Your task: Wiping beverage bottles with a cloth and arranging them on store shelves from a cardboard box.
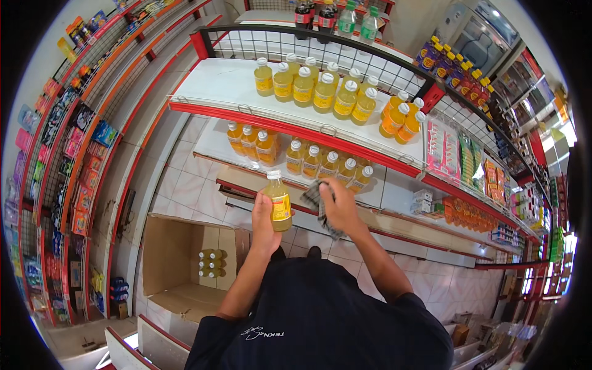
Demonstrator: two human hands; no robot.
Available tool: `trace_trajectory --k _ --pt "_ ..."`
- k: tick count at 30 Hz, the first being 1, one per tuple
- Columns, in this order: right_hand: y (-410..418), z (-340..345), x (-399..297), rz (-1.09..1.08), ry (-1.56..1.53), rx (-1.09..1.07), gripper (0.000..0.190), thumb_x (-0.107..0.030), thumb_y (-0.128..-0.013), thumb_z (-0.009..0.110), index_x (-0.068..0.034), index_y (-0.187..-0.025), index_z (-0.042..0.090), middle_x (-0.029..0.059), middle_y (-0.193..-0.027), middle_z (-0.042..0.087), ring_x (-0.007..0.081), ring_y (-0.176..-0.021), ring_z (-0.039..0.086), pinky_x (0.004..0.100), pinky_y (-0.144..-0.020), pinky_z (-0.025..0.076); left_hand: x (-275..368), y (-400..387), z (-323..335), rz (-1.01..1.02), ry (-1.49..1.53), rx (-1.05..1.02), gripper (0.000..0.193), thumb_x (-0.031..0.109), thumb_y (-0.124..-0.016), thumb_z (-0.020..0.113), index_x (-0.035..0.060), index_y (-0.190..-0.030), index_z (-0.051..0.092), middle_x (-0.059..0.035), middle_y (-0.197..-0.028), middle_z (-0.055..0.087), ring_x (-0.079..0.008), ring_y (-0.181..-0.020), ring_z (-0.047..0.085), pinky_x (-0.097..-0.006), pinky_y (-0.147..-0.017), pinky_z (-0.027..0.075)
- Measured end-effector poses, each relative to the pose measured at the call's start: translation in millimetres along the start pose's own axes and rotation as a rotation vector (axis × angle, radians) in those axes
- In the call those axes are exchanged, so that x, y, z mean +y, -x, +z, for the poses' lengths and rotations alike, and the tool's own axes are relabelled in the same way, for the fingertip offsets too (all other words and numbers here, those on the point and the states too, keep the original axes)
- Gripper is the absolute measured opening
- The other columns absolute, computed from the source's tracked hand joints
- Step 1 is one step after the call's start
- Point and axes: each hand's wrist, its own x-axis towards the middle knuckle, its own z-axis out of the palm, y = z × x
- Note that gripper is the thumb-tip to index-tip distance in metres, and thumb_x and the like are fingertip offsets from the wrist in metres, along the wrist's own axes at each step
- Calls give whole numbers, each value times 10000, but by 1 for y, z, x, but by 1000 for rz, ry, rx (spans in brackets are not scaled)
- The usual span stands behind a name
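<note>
My left hand grips a yellow drink bottle with a white cap and a yellow label, held nearly upright before my body. To its right, my right hand clutches a checked cloth, apart from the bottle. Beyond both hands, yellow bottles of the same look stand in rows on the upper white shelf. Orange drink bottles stand right of them. The lower shelf bears more orange bottles and pale yellow bottles.
An open cardboard box on the tiled floor at left holds several bottles. A red rail edges the upper shelf, and a black wire mesh backs it. Packets lie at right. Another stocked rack runs along the left.
</note>
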Motion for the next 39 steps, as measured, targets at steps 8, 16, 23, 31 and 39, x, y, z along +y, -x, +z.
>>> trace_trajectory --k 8,16,23,31,39 --pt "-16 4 48 347 -933 -92 456 -178 -934 492 1 -1351 451 105 -1137 632 184 -1010 617 275 -910 468 -7 5 -15 -176 -25 -128 408 241 -930 642 96 -1253 440 -115 -1114 629 -210 -890 655 -337 -732 561" --pt "-11 7 81 234 129 30 331 -185 -901 638 -9 -1178 599 194 -987 684 308 -911 659 375 -836 501 -14 7 -31 -206 -122 -114 551 86 -813 755 95 -1260 433 -104 -1113 630 -196 -907 649 -323 -770 549" --pt "-25 12 60 320 334 167 391 -363 -955 580 -4 -1107 607 235 -904 671 439 -888 625 437 -789 503 -33 15 -33 -145 -481 -342 564 28 -797 751 77 -1259 431 -87 -1066 624 -165 -938 625 -329 -773 549" --pt "22 -7 -36 -142 -60 -150 405 -209 -938 611 -27 -1293 540 197 -1361 528 340 -1190 536 398 -998 412 -11 -6 -28 -199 -306 -242 504 23 -814 747 55 -1213 440 -68 -1046 628 -131 -870 619 -292 -690 546" --pt "3 -3 -27 -617 208 -125 381 -181 -801 713 -39 -1143 625 151 -1355 528 313 -1190 505 399 -1008 410 29 -7 -17 -302 -248 -325 557 32 -805 746 45 -1289 472 -59 -1005 615 -129 -803 628 -272 -626 553"
